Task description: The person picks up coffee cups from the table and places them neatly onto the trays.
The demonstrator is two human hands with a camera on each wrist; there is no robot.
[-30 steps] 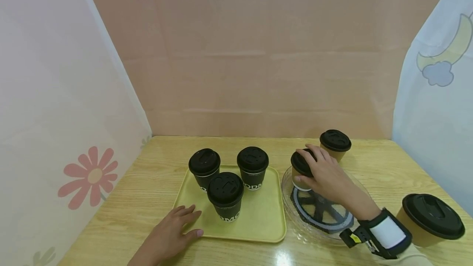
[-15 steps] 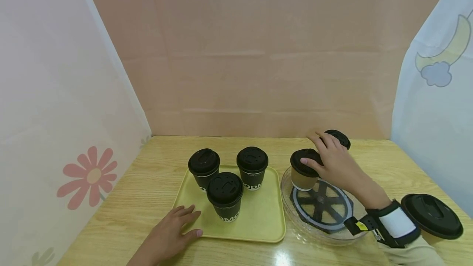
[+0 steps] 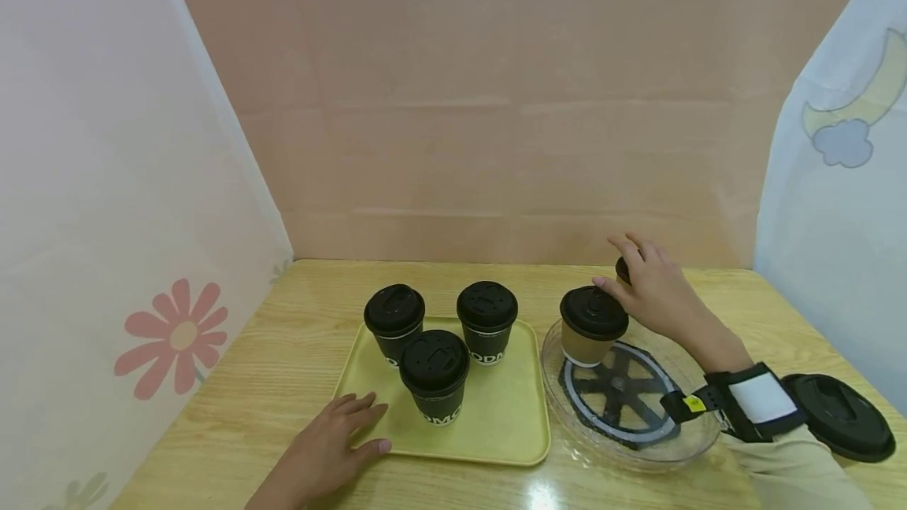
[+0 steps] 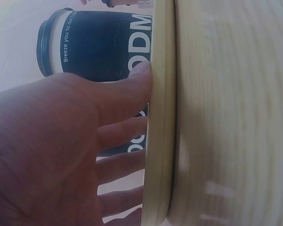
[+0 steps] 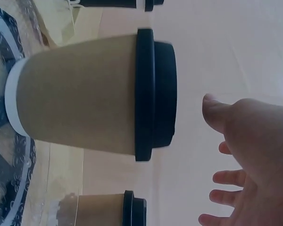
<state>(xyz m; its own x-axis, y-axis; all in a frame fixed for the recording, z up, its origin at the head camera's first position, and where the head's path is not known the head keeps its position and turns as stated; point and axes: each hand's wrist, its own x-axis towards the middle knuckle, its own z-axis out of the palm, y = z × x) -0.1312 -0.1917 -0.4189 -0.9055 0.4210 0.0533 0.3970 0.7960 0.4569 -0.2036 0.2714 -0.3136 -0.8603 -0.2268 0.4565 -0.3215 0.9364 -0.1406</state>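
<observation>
My left hand (image 3: 326, 447) rests with straight fingers at the near left edge of a yellow tray (image 3: 506, 439). Three black paper cups with black lids stand on it; the front cup (image 3: 435, 384) is nearest that hand. My right hand (image 3: 655, 293) hovers with spread, relaxed fingers and holds nothing. Just left of it, a brown paper cup (image 3: 585, 343) with a black lid stands upright on a clear round dish (image 3: 567, 423). In the right wrist view, a gap separates the thumb (image 5: 217, 113) from this cup's lid (image 5: 155, 94). Behind the right hand, another lidded brown cup (image 3: 623, 269) is mostly hidden.
Under the right forearm, the dish holds a dark wheel-patterned insert (image 3: 616, 396). A larger container with a black lid (image 3: 839, 415) stands at the right, partly behind the sleeve. A pinkish backdrop (image 3: 453, 140) rises behind the wooden table (image 3: 283, 337).
My right hand has let go of the brown cup on the dish and moved up, back and right towards the far brown cup. The left hand stays in place.
</observation>
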